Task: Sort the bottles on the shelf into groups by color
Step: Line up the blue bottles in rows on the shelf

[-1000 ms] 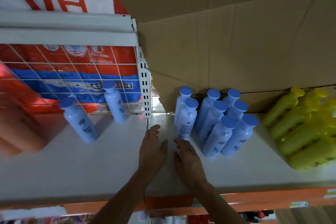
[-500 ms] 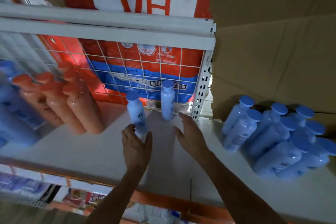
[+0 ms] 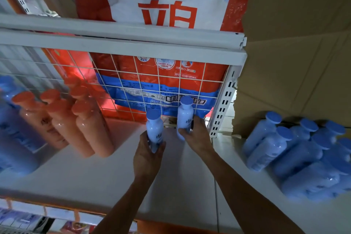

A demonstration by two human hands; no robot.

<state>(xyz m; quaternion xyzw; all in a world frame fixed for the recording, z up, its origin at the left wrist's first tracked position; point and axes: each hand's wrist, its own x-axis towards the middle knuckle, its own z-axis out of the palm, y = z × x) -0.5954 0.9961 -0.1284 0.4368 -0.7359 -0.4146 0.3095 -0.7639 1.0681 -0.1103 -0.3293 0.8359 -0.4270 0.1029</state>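
The step in hand looks like the pick-up of two stray blue bottles, one per hand, bound for the blue group (image 3: 296, 156) on the right part of the shelf (image 3: 79, 175). Both strays stand near the shelf's back edge, just left of the post (image 3: 222, 108); the orange bottles (image 3: 79, 125) stand well apart to their left.

The left hand (image 3: 147, 157) grips the left bottle (image 3: 154, 129) low on its body, fingers and thumb curled round it; cap and shoulder show above the fingers. The right hand (image 3: 196, 136) grips the right bottle (image 3: 184, 116) the same way, fingers wrapped across its lower half; this bottle is close to the grid (image 3: 121, 81) at the back edge. Whether either bottle is off the shelf yet I cannot tell.

The next move, I judge, calls for lifting both clear and carrying them right past the post without striking it; then setting them down beside the group's left edge, where bare shelf shows. The group is tightly packed, so a careless set-down could topple its neighbours.
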